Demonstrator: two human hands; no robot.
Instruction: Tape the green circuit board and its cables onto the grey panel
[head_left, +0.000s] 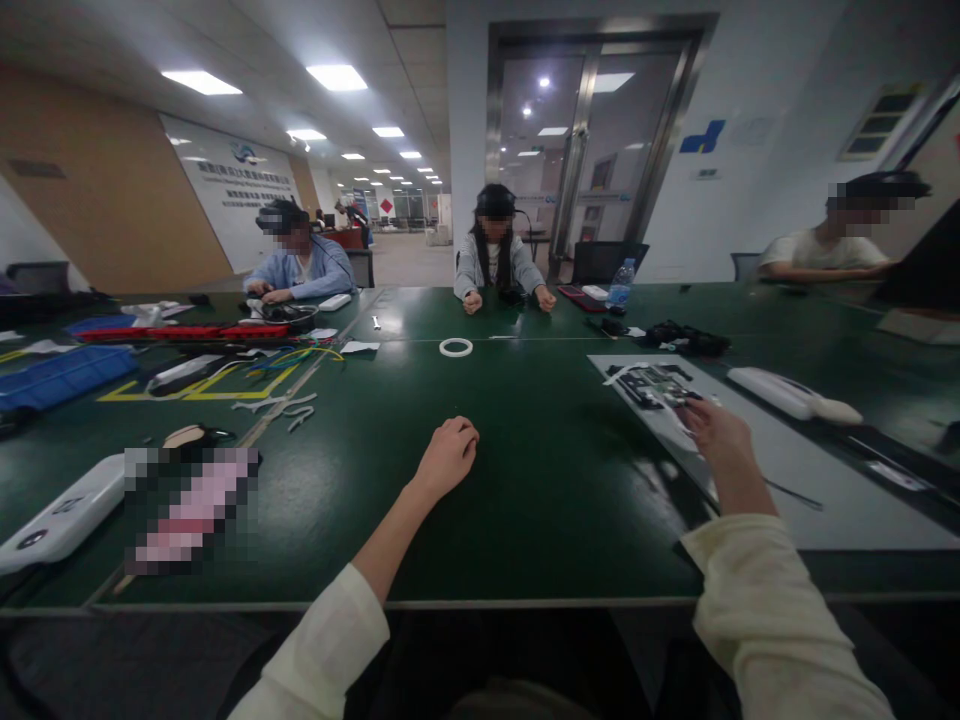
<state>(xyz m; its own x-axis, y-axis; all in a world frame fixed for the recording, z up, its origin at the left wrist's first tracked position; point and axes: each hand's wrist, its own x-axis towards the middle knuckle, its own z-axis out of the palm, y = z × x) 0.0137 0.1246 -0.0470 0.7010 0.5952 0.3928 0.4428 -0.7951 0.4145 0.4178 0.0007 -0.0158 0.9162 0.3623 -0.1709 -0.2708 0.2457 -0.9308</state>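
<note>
My left hand [450, 450] rests on the green table with its fingers loosely curled inward, and nothing shows in it. Further right, my right hand [716, 430] reaches onto a pale grey mat [795, 475]. Its thumb and fingers are pinched together at the near right edge of a dark device with an exposed circuit board [656, 383]. What the fingertips hold there is too small to make out. A white strip [679, 430] hangs by the device, just left of these fingers.
A white tape-like ring [456, 347] lies mid-table. On the left are a blue tray [64, 377], a white handheld device [64, 510] and a blurred pink object [199, 510]. A white elongated case [784, 392] and a water bottle [621, 284] are right. Several people sit around the table.
</note>
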